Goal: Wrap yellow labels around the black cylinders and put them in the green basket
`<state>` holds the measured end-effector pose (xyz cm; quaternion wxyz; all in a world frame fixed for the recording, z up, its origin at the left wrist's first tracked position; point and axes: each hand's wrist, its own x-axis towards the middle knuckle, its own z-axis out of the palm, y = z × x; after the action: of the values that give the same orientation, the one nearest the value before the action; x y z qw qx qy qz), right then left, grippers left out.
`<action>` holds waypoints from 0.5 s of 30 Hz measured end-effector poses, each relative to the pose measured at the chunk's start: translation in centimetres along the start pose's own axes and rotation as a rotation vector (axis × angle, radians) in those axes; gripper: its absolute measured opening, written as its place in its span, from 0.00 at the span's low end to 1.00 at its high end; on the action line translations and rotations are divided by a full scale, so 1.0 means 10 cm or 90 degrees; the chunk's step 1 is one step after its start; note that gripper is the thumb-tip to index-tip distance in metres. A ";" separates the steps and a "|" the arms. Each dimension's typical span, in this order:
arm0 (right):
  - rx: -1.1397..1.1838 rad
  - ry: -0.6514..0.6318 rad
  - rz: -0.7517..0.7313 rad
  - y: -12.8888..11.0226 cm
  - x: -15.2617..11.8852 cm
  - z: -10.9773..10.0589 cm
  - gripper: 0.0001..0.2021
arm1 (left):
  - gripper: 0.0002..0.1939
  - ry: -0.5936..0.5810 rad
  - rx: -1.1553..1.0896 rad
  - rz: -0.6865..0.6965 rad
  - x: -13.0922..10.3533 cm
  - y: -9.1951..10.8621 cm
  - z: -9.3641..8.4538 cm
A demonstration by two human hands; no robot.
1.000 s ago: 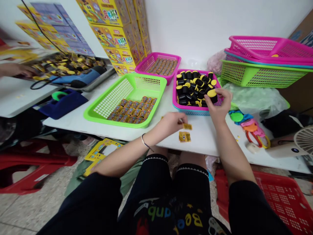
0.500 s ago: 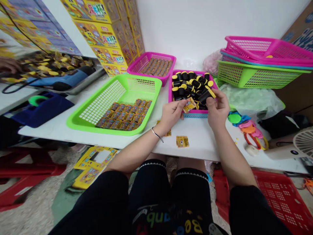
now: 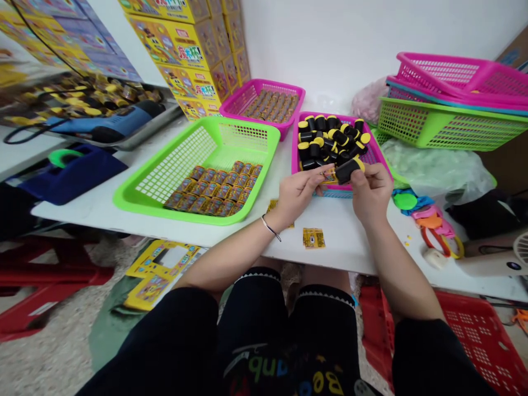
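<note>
Head | left hand [image 3: 297,193]: pinches label [image 3: 329,176] | right hand [image 3: 372,192]: pinches canister [image 3: 345,172] | room: bare table [image 3: 350,242] edge

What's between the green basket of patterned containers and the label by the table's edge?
At least one more label, partly hidden by the left hand: head view.

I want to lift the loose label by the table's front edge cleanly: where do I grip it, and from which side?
I'd pinch the loose label at its right edge, coming down from above and the right. It lies flat on the white table, so an edge is the likeliest purchase; bare tabletop borders its right side, while the left hand works above left.
</note>
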<state>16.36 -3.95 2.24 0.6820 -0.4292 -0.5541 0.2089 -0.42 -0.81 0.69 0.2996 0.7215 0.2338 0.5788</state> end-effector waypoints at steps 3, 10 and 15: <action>-0.014 0.014 -0.029 -0.01 0.02 0.00 0.25 | 0.29 -0.022 0.026 0.007 0.01 0.00 -0.02; 0.011 -0.047 -0.062 0.04 0.06 0.00 0.23 | 0.24 -0.029 0.046 0.005 0.10 0.00 -0.02; 0.031 -0.098 -0.047 0.03 0.05 0.00 0.22 | 0.21 -0.022 0.026 0.042 0.13 0.01 -0.03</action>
<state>16.62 -3.41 2.27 0.6552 -0.3742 -0.6150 0.2292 -0.39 0.02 1.72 0.2697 0.7444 0.2162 0.5713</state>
